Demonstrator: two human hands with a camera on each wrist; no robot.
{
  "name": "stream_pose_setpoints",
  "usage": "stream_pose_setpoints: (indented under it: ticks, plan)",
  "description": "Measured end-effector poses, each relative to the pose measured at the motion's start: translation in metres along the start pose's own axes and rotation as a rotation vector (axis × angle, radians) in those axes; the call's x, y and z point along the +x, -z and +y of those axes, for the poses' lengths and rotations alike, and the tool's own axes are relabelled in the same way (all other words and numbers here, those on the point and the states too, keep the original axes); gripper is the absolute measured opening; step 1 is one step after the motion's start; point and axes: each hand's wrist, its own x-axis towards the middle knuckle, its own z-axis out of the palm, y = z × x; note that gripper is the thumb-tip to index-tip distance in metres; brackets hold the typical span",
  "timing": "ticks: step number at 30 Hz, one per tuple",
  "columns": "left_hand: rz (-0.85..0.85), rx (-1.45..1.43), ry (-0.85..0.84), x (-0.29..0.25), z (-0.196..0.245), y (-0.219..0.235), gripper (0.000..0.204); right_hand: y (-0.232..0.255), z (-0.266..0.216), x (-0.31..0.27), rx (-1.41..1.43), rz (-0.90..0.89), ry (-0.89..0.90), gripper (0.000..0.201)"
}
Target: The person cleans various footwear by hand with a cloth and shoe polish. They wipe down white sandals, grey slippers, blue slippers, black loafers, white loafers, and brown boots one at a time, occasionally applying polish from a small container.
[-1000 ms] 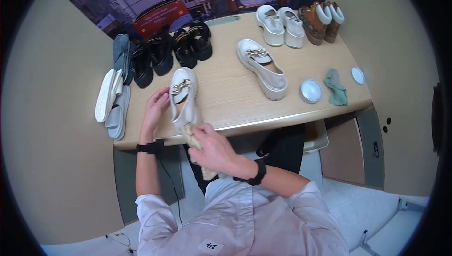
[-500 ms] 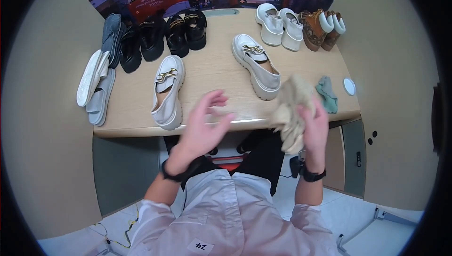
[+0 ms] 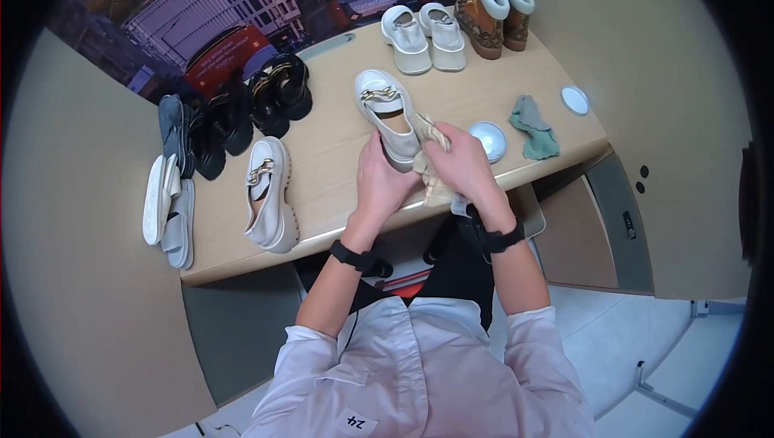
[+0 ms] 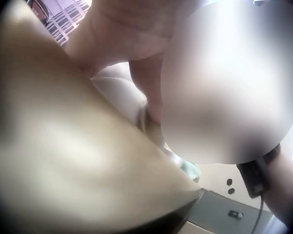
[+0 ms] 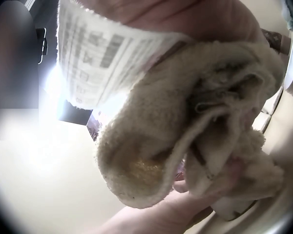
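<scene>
In the head view, a white loafer [image 3: 377, 83] with a gold chain buckle sits on the table, its heel toward me. My left hand [image 3: 385, 180] grips its heel end from the left side. My right hand [image 3: 461, 166] holds a crumpled beige cloth [image 3: 436, 190] against the loafer's right rear side. Close up in the right wrist view, the cloth [image 5: 141, 141] is fuzzy, with a dark stain in its folds and a printed white label [image 5: 100, 58]. The matching white loafer [image 3: 276, 220] stands apart to the left, near the front edge.
Right of my hands are a round tin [image 3: 488, 140], a grey-green cloth [image 3: 534, 128] and a round white disc [image 3: 575, 100]. Along the back stand white platform shoes [image 3: 409, 47], brown boots [image 3: 486, 35] and black shoes [image 3: 278, 95]. Slippers [image 3: 177, 228] line the left edge.
Both hands were at the left loafer, the cloth at its heel. They left it and moved right; the left hand, empty midway, now grips the other loafer and the cloth touches it.
</scene>
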Motion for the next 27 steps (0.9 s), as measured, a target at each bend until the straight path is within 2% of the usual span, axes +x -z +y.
stream_pose_setpoints:
  ticks: [4,7,8,11,12,14,15,16,17,18,21,23,27]
  plan:
    - [-0.157,-0.165,0.160,-0.024,-0.011,0.059,0.101,-0.023,0.007,-0.034,0.173,-0.127,0.038,0.047]
    - [-0.270,-0.306,0.125,-0.041,-0.030,0.087,0.109,-0.034,0.004,-0.051,0.257,-0.291,0.044,0.048]
    - [-0.311,-0.262,0.091,-0.046,-0.030,0.096,0.114,-0.040,0.008,-0.053,0.295,-0.323,0.075,0.048]
    - [-0.327,-0.342,0.102,-0.056,-0.047,0.106,0.130,-0.041,0.012,-0.052,0.310,-0.418,0.064,0.048]
    - [-0.309,-0.304,0.068,-0.059,-0.051,0.105,0.132,-0.032,0.013,-0.049,0.311,-0.415,0.070,0.050]
    - [-0.260,-0.228,0.010,-0.062,-0.050,0.103,0.136,-0.004,0.007,-0.038,0.153,-0.255,0.019,0.054]
    - [-0.218,-0.191,0.096,-0.065,-0.047,0.102,0.136,0.010,0.010,-0.027,0.202,-0.169,-0.046,0.056]
    - [-0.180,-0.155,0.181,-0.066,-0.040,0.099,0.136,0.022,0.009,-0.013,0.064,0.008,0.070,0.057]
    - [-0.144,-0.119,0.262,-0.066,-0.035,0.093,0.136,0.037,0.006,0.006,0.108,0.045,0.112,0.056]
    - [-0.002,-0.022,0.176,-0.069,-0.036,0.084,0.125,0.048,-0.003,0.022,0.154,0.087,0.153,0.054]
    - [0.108,0.311,0.028,-0.070,-0.044,0.070,0.120,0.054,-0.039,0.049,-0.071,0.057,0.218,0.049]
    - [0.115,0.234,0.021,-0.070,-0.050,0.067,0.114,0.036,-0.050,0.063,-0.120,-0.038,0.304,0.042]
    - [0.131,0.208,0.064,-0.076,-0.052,0.073,0.107,-0.024,-0.034,0.088,-0.272,-0.310,0.609,0.041]
